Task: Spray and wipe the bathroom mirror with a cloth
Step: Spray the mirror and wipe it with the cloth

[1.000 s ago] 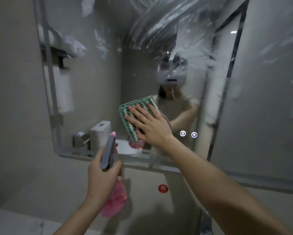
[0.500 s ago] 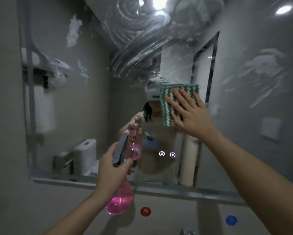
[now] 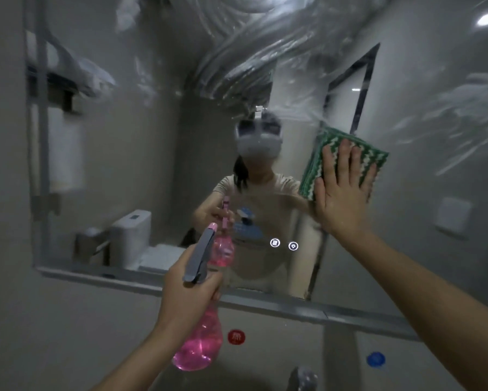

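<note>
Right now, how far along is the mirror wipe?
Partly done. The mirror has been sprayed: swirled wet streaks cover its top centre and white smears remain at upper left and far right. In hand: the right hand presses the green-and-white cloth flat on the glass at mid-right, and the left hand grips the pink spray bottle. Left: wiping out those streaks and smears.

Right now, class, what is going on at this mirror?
A person is cleaning the mirror. The right hand presses a green and white cloth flat against the glass with straight fingers. The left hand grips a pink spray bottle, held in front of the mirror's lower edge. Wet streaks and smears cover the upper glass, so wiping is not yet finished.
</note>
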Demonstrator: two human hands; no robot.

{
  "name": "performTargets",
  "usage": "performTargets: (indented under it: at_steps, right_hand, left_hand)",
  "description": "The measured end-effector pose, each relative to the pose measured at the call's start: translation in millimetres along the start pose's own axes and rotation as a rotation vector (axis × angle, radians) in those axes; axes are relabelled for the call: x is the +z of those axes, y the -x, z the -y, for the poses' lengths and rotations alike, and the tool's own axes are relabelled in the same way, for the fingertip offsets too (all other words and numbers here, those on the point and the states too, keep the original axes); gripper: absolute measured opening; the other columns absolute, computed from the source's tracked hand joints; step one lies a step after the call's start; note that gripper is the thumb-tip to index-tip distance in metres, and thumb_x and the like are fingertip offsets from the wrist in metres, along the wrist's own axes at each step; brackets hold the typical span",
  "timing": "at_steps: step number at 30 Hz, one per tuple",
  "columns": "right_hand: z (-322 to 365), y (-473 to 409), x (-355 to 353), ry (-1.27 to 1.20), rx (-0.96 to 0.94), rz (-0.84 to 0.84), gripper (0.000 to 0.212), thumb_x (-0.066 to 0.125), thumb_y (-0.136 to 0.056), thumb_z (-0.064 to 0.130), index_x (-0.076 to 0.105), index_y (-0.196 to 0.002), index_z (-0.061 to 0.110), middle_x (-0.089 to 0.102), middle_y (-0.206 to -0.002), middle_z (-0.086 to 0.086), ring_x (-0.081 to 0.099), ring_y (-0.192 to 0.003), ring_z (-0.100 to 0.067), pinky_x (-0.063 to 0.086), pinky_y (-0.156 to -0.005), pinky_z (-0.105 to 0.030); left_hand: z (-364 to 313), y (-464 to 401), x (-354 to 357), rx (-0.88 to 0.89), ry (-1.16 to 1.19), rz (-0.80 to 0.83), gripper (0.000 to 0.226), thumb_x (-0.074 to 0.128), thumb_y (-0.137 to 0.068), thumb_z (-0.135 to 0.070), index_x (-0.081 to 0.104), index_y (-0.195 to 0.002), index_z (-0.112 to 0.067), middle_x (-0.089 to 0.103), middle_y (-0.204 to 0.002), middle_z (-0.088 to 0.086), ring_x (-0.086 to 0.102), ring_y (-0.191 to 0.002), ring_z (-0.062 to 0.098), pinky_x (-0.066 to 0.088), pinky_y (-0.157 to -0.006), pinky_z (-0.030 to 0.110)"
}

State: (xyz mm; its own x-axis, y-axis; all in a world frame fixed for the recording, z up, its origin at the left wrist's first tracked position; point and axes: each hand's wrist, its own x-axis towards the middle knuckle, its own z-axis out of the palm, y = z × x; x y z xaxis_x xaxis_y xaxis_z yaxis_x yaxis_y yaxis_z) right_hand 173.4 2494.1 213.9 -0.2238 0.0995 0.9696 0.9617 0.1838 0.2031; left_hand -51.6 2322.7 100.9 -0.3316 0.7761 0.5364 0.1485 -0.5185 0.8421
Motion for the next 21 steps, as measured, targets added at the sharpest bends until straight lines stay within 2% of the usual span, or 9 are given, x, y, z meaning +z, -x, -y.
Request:
performTargets:
  at_steps: [3,5,8,10,12,14,17,21]
  right_hand:
    - [60.5,-27.9,10.3,0.019,-0.142,-0.035,0.053,0.024,-0.101,0.037,0.025,-0.149,0.017,0.029,-0.153,-0.014,0.019,-0.142,-0.028,0.001,-0.113,-0.051]
    - [109.0,-39.6,16.3,0.010,-0.240,-0.050,0.052,0.028,-0.100,0.037,0.031,-0.148,0.018,0.032,-0.152,-0.013,0.025,-0.142,-0.029,0.007,-0.113,-0.053]
    - [177.5,-35.6,22.2,-0.056,-0.353,-0.026,0.052,0.034,-0.098,0.036,0.037,-0.146,0.019,0.033,-0.152,-0.011,0.029,-0.141,-0.031,0.002,-0.115,-0.051]
    - [213.2,-18.6,26.7,-0.096,-0.412,0.009,0.053,0.038,-0.095,0.036,0.039,-0.146,0.018,0.034,-0.152,-0.010,0.029,-0.141,-0.030,0.004,-0.115,-0.051]
    - [238.2,2.8,29.7,-0.085,-0.483,0.060,0.055,0.039,-0.094,0.036,0.037,-0.146,0.018,0.032,-0.153,-0.009,0.024,-0.142,-0.028,0.004,-0.115,-0.052]
    - [247.7,17.1,32.2,-0.066,-0.556,0.079,0.055,0.036,-0.095,0.037,0.037,-0.147,0.018,0.032,-0.153,-0.007,0.023,-0.142,-0.026,0.004,-0.116,-0.052]
    - [237.3,10.9,33.7,-0.119,-0.642,0.041,0.051,0.038,-0.096,0.037,0.042,-0.144,0.019,0.037,-0.150,-0.006,0.033,-0.140,-0.024,0.013,-0.115,-0.050]
    - [199.1,-15.4,31.6,-0.137,-0.693,0.002,0.051,0.042,-0.095,0.038,0.044,-0.143,0.021,0.040,-0.149,-0.004,0.036,-0.138,-0.022,0.022,-0.114,-0.047]
  left_hand:
    - [11.7,-2.0,-29.1,-0.021,-0.020,-0.102,0.017,0.061,-0.074,0.011,0.052,-0.069,-0.002,0.042,-0.055,0.010,0.038,-0.048,0.011,0.032,-0.043,0.021]
    - [14.9,-2.5,-48.1,-0.031,-0.018,-0.164,0.018,0.065,-0.073,0.006,0.056,-0.071,-0.009,0.044,-0.055,0.015,0.040,-0.046,0.010,0.034,-0.043,0.022]
    - [17.3,1.9,-73.8,-0.037,-0.002,-0.233,0.033,0.062,-0.076,0.011,0.061,-0.081,-0.022,0.051,-0.058,0.014,0.046,-0.042,0.007,0.039,-0.043,0.018]
    - [23.8,6.1,-89.3,-0.045,-0.019,-0.285,0.033,0.060,-0.076,0.015,0.060,-0.077,-0.018,0.053,-0.058,0.013,0.046,-0.039,0.006,0.038,-0.041,0.015]
    - [31.7,9.2,-102.6,-0.086,-0.007,-0.335,0.029,0.060,-0.076,0.015,0.063,-0.084,-0.013,0.054,-0.054,0.013,0.047,-0.039,0.009,0.038,-0.040,0.016]
    - [36.1,10.0,-111.5,-0.112,-0.002,-0.347,0.030,0.061,-0.077,0.015,0.063,-0.089,-0.012,0.053,-0.051,0.011,0.046,-0.039,0.011,0.038,-0.039,0.017]
    - [30.6,5.1,-112.4,-0.087,-0.010,-0.358,0.032,0.060,-0.076,0.017,0.062,-0.087,-0.013,0.051,-0.057,0.016,0.044,-0.039,0.010,0.038,-0.039,0.016]
    - [12.6,-7.9,-91.7,-0.005,-0.028,-0.300,0.044,0.058,-0.074,0.019,0.061,-0.082,-0.024,0.047,-0.057,0.018,0.042,-0.042,0.010,0.038,-0.041,0.019]
